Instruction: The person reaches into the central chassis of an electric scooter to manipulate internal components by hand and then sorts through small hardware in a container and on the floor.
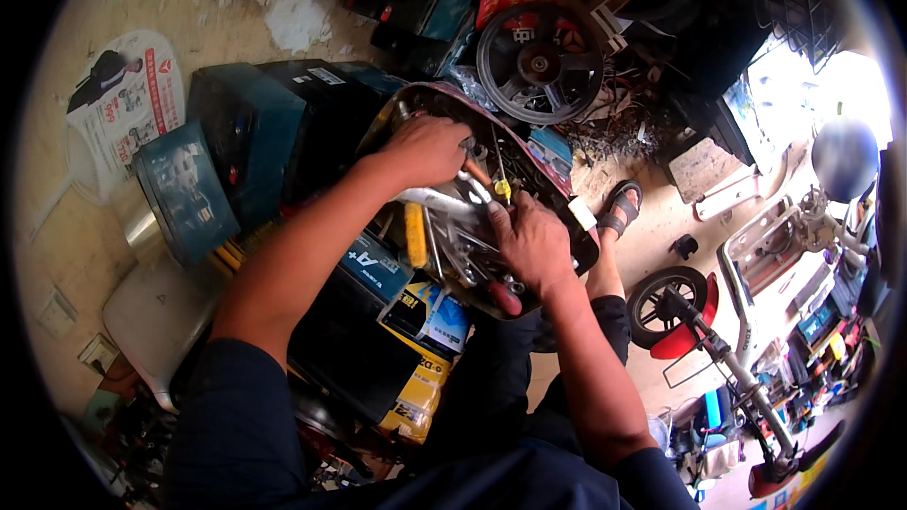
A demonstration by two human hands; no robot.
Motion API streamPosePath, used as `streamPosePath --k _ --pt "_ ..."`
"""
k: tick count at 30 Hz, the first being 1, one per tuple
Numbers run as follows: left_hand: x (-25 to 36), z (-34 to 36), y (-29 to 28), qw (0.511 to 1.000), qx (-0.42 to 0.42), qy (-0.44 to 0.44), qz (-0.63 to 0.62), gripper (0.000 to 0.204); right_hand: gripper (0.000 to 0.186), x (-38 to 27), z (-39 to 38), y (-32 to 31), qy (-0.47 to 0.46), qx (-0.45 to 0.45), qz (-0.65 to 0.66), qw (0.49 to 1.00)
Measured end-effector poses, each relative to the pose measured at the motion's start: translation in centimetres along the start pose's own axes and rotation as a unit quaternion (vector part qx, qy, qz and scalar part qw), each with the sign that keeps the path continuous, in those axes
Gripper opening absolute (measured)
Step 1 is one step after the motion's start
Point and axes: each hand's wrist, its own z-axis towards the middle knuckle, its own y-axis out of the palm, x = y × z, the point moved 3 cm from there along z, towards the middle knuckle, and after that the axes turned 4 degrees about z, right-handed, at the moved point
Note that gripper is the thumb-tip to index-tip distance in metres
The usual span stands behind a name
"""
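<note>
Two hands meet over one tool bin (537,164), where the tools lie heaped together, presumably for easy reach. The left hand (430,153) dips past the far left corner, fingers curled down; the right hand (539,246) lies within the right edge, thumb parted from its fingers beside the metal tools, seemingly to part the heap. Overlap and shadow hide whether either has hold of anything. One yellow handle (416,234) lies by the left edge, one red handle (504,297) at the near edge, one orange-brown handle (475,171) between the hands. One black wheel (539,63) sits beyond the far edge.
</note>
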Motion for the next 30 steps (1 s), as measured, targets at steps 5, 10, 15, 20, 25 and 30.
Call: streamPosePath --k 5,10,15,20,25,30 --pt "0.9 -5.8 -2.0 0.996 0.028 0.044 -0.067 0.031 0.035 -3.0 -3.0 -0.5 -0.056 0.075 -0.014 0.995" --pt "1.4 -6.2 -2.6 0.994 0.060 0.084 -0.047 0.030 0.032 -2.8 -3.1 0.2 -0.079 0.084 -0.021 0.993" --pt "-0.2 -5.3 -0.6 0.984 0.062 0.101 -0.136 0.029 0.033 -2.5 -2.3 0.9 -0.066 0.079 -0.033 0.994" --pt "1.0 -7.3 -1.3 0.980 -0.041 0.101 -0.168 0.031 0.029 -3.9 -4.5 0.0 -0.054 0.050 -0.047 0.996" --pt "1.3 -8.6 -0.7 0.983 0.000 0.089 -0.160 0.028 0.040 -4.0 -4.1 0.2 -0.057 0.046 0.025 0.997" --pt "1.0 -8.5 -0.8 0.985 0.009 0.100 -0.141 0.028 0.032 -3.8 -0.8 0.4 -0.016 0.032 0.035 0.999"
